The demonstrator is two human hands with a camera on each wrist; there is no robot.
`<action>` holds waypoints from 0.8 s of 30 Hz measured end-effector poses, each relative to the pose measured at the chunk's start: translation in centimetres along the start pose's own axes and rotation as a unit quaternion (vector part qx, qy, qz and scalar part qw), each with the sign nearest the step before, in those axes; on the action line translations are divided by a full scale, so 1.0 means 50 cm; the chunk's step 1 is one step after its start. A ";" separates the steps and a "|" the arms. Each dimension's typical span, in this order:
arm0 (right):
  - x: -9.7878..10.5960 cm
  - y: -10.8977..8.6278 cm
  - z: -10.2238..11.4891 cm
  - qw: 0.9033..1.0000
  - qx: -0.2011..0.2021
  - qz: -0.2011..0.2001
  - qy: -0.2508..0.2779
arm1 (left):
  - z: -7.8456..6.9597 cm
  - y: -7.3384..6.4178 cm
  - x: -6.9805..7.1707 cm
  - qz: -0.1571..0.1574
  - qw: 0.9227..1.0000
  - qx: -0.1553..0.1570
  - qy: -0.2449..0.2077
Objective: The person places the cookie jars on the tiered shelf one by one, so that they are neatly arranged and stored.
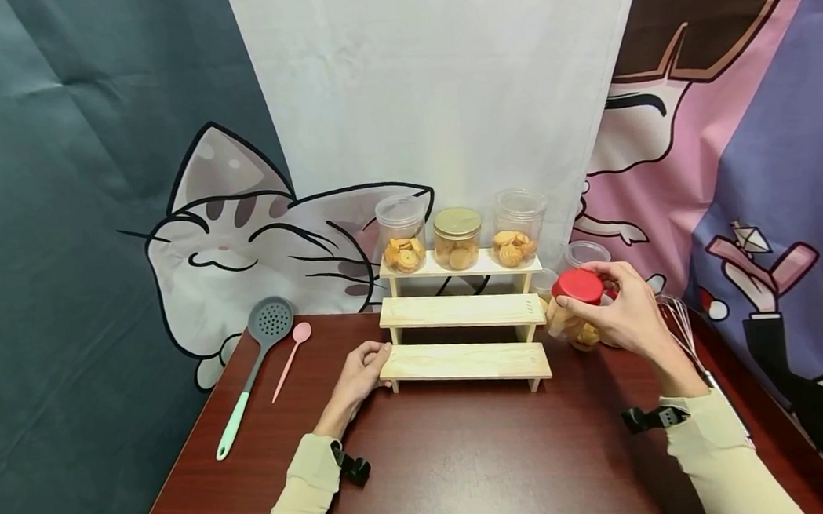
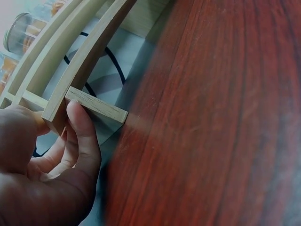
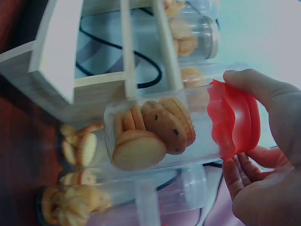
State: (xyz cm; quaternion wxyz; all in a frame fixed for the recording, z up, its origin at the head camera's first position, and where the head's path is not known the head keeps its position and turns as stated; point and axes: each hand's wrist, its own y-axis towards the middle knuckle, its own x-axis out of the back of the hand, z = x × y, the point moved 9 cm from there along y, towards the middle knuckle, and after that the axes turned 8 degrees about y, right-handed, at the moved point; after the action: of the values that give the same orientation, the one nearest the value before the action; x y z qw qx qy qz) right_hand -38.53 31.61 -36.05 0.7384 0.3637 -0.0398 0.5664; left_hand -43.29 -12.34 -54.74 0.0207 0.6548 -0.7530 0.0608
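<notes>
My right hand (image 1: 625, 307) grips a clear cookie jar (image 3: 197, 110) by its red lid (image 1: 577, 286). Sandwich cookies and an animal-shaped one (image 3: 164, 127) show inside. In the head view this jar hangs right of a three-tier wooden shelf (image 1: 463, 361), in front of other jars. My left hand (image 1: 359, 374) holds the left end of the shelf's lowest tier, thumb and fingers around the board's end in the left wrist view. Along the top tier stand a clear-lidded jar (image 1: 402, 234), a gold-lidded jar (image 1: 457, 238) and another clear-lidded jar (image 1: 520, 228), all with cookies.
More cookie jars (image 1: 586, 252) stand on the table right of the shelf, partly hidden by the held jar. A whisk (image 1: 685, 331) lies at the right edge. On the left lie a grey slotted skimmer (image 1: 271, 321) and a pink spoon (image 1: 301, 333). A printed curtain hangs behind.
</notes>
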 end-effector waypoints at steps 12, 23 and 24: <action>0.016 0.021 0.092 0.998 0.056 -0.027 0.005 | -0.001 -0.001 -0.001 -0.001 1.000 -0.002 -0.001; -0.087 0.050 0.153 0.997 0.055 0.023 0.040 | 0.001 -0.002 0.003 0.004 1.000 0.012 0.018; -0.099 0.052 0.158 0.997 0.060 0.026 0.043 | 0.002 -0.003 0.004 0.003 1.000 0.013 0.019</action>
State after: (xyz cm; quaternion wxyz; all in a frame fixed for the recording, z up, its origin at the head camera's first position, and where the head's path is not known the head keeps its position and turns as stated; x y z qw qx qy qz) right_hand -39.78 23.26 -31.32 0.7010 0.3817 0.0164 0.6022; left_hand -43.19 -12.56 -54.79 0.0265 0.6519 -0.7533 0.0830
